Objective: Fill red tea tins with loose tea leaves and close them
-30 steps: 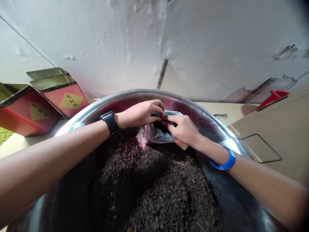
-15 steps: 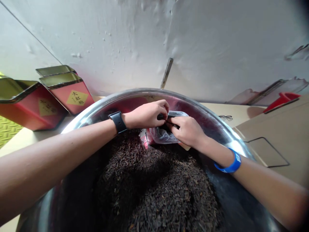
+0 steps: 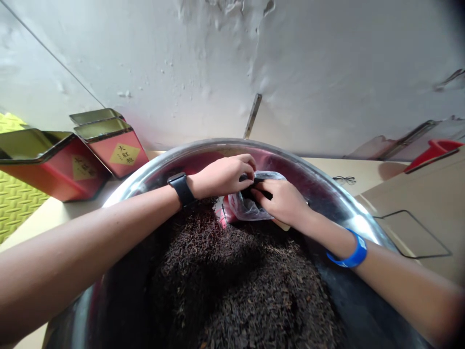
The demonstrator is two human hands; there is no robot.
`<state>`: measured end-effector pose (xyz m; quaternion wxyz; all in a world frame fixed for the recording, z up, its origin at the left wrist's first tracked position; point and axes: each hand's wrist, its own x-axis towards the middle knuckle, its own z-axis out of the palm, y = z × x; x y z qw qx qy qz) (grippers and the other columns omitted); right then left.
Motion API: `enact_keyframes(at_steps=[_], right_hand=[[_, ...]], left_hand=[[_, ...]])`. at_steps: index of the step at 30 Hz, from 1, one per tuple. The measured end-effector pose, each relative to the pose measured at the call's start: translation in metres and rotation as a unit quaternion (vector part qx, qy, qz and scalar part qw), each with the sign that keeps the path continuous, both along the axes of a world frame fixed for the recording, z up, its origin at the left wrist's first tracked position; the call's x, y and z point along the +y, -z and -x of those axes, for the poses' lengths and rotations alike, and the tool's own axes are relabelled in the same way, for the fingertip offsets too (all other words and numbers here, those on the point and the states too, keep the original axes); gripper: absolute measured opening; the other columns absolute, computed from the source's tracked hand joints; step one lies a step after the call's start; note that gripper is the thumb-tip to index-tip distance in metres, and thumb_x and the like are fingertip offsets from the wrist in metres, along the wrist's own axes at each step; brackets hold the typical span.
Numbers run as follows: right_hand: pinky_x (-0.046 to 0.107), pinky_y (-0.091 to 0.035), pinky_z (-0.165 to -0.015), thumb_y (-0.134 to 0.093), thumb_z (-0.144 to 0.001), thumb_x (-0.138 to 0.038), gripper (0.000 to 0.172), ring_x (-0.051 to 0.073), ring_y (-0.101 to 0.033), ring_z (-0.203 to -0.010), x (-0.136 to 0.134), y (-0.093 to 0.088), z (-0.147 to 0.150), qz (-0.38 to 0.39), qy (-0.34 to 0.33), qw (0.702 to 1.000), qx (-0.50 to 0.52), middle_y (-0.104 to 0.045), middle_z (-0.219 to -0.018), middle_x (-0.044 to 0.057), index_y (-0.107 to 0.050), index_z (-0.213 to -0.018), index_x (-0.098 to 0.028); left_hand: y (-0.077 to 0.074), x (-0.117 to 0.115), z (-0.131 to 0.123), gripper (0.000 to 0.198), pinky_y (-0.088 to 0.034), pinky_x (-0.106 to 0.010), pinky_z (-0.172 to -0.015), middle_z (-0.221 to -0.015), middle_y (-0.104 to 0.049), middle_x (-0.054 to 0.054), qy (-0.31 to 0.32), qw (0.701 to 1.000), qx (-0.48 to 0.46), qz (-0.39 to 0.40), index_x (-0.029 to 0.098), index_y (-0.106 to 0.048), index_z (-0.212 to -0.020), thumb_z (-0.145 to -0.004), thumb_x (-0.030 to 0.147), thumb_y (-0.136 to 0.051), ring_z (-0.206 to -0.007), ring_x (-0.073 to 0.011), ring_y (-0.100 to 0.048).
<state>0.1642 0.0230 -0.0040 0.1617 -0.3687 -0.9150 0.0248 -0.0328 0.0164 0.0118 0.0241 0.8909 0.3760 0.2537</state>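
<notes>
- The plastic bag [image 3: 250, 212] is sitting at the far middle of the metal basin [image 3: 218, 141], with its mouth facing up; a red container [image 3: 226, 214] is showing around its left side.
- The left hand [image 3: 227, 175] is lying over the left far edge of the bag; its fingers are making a narrow curl, and I cannot tell what they are holding.
- The right hand [image 3: 286, 202] is reaching over the mouth from the right, its fingers pointing left near those of the other hand; their grip is hiding in dark shadow, so I cannot tell it.
- Dark dry leaves [image 3: 254, 291] are forming a heap on the near side of the bag.
- A black watch [image 3: 181, 189] is circling the left wrist, a blue band [image 3: 350, 253] the right forearm.
- Outside the basin, red tins [image 3: 125, 154] are standing open at left; glasses [image 3: 344, 180] are lying on the worktop [image 3: 374, 168] at far right.
</notes>
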Motion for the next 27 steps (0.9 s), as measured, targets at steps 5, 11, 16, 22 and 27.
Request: enact_keyframes(at_steps=[5, 11, 16, 22, 27], right_hand=[[0.035, -0.045, -0.082, -0.047, -0.087, -0.023, 0.02, 0.02, -0.057, -0.091, -0.003, 0.001, 0.001, -0.051, -0.056, 0.994, 0.077, -0.064, -0.097, 0.008, -0.064, -0.092, -0.014], [0.034, -0.042, -0.092, -0.046, -0.086, -0.017, 0.023, 0.017, -0.054, -0.1, -0.032, -0.009, 0.001, -0.078, -0.225, 0.96, 0.147, -0.063, -0.104, 0.008, -0.061, -0.103, -0.016], [0.031, -0.039, -0.097, -0.048, -0.088, -0.038, 0.038, 0.018, -0.051, -0.111, -0.06, -0.001, 0.011, 0.101, -0.388, 0.915, -0.04, -0.059, -0.119, 0.009, -0.057, -0.118, -0.015], [0.046, -0.032, -0.102, -0.053, -0.069, -0.071, 0.093, 0.036, -0.029, -0.132, -0.037, 0.03, 0.003, 0.26, -0.257, 0.9, -0.235, -0.026, -0.147, 0.019, -0.031, -0.142, -0.017], [0.042, -0.047, -0.081, -0.057, -0.06, -0.074, 0.094, 0.036, -0.057, -0.106, -0.025, 0.035, -0.002, 0.311, -0.132, 0.88, -0.334, -0.05, -0.129, 0.022, -0.05, -0.131, -0.012]], left_hand=[[0.001, 0.003, 0.003, 0.021, -0.047, -0.027, -0.084, -0.107, -0.061, -0.005, -0.008, 1.0, 0.012, 0.009, 0.017, -0.068, -0.091, -0.084, 0.025, -0.049, -0.088, -0.0145, -0.059], [0.003, 0.011, 0.01, 0.024, -0.044, -0.028, -0.089, -0.107, -0.062, -0.005, -0.015, 1.0, 0.019, 0.014, 0.017, -0.07, -0.089, -0.083, 0.019, -0.046, -0.093, -0.0153, -0.059], [0.01, 0.018, 0.018, 0.033, -0.042, -0.029, -0.092, -0.113, -0.06, -0.003, -0.016, 0.999, 0.022, 0.034, 0.02, -0.07, -0.09, -0.077, 0.009, -0.042, -0.096, -0.0152, -0.058], [0.011, 0.022, 0.022, 0.033, -0.042, -0.03, -0.092, -0.112, -0.062, -0.004, -0.01, 0.998, 0.041, 0.043, 0.021, -0.07, -0.087, -0.076, 0.01, -0.041, -0.096, -0.0165, -0.058], [0.011, 0.022, 0.022, 0.034, -0.044, -0.032, -0.09, -0.109, -0.064, -0.004, -0.005, 0.998, 0.039, 0.045, 0.021, -0.07, -0.088, -0.075, 0.01, -0.041, -0.093, -0.0173, -0.059]])
